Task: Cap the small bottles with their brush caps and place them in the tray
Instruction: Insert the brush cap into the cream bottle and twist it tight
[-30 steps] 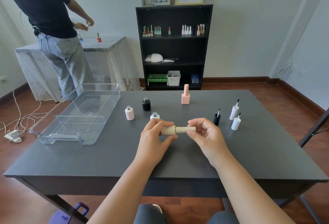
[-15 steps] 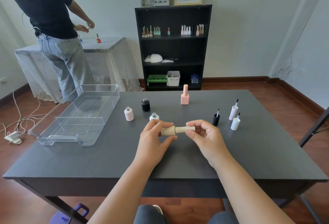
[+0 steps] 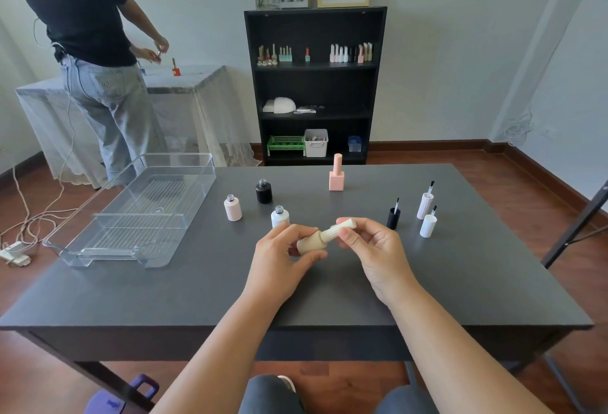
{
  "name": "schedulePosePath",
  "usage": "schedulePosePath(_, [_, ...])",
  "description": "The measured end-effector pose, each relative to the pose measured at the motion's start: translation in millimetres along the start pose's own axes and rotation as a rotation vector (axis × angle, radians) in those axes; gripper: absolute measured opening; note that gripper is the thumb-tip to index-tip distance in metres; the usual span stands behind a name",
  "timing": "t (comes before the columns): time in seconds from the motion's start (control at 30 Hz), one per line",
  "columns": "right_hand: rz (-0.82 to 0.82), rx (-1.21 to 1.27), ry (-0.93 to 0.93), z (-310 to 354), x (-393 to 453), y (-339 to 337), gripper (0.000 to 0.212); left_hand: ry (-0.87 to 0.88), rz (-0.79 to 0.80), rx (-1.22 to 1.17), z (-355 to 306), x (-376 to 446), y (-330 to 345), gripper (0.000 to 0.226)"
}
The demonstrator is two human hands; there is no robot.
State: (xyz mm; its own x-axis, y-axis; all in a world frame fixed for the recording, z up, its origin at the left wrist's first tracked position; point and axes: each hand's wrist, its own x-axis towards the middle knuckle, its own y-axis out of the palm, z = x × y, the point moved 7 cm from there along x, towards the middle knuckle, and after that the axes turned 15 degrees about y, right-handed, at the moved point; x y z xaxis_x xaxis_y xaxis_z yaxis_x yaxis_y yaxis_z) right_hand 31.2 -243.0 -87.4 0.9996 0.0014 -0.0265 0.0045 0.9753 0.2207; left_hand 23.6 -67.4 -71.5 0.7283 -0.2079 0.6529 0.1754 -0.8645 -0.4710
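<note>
My left hand (image 3: 283, 259) grips a beige bottle (image 3: 309, 243) by its body, held above the table's middle. My right hand (image 3: 371, 246) pinches the ribbed beige cap (image 3: 340, 229) seated on that bottle's neck. The bottle tilts up to the right. Three uncapped bottles stand behind my hands: pale pink (image 3: 232, 208), black (image 3: 264, 191) and white (image 3: 280, 216). A capped pink bottle (image 3: 336, 173) stands further back. To the right, three brush caps stand bristles up: black (image 3: 393, 216), ribbed white (image 3: 425, 203) and smooth white (image 3: 428, 223). The clear tray (image 3: 98, 251) lies at the left.
The dark grey table (image 3: 477, 275) runs under everything. A person in a black shirt and jeans (image 3: 92, 61) works at a cloth-covered table behind the tray. A black bookshelf (image 3: 316, 84) with bottles stands against the far wall. Cables (image 3: 29, 226) lie on the floor at left.
The capped beige bottle has tipped from near level to cap-end up. My right hand's fingers have shifted along the cap; my left hand still holds the body.
</note>
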Motion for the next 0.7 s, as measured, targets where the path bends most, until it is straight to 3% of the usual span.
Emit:
schedulePosePath(0.17, [-0.052, -0.072, -0.043, 6.9, 4.2, 8.8, 0.013, -0.023, -0.04, 0.049, -0.5, -1.2, -4.6, 0.028])
schedulePosePath(0.33, [-0.027, -0.368, -0.039, 57.8, 43.0, 31.9, 0.003, -0.074, -0.162, 0.086, 0.2, -0.6, -16.7, 0.035])
schedulePosePath(0.47, [-0.124, -0.733, -0.109, 95.9, 89.8, 46.8, 0.009, -0.135, -0.27, 0.043, 9.2, -5.0, -25.9, 0.031])
schedulePosePath(0.7, [-0.156, -1.029, -0.063, 83.7, 139.8, 64.7, 0.012, -0.205, -0.282, -0.016, 24.5, -7.7, -24.3, 0.023])
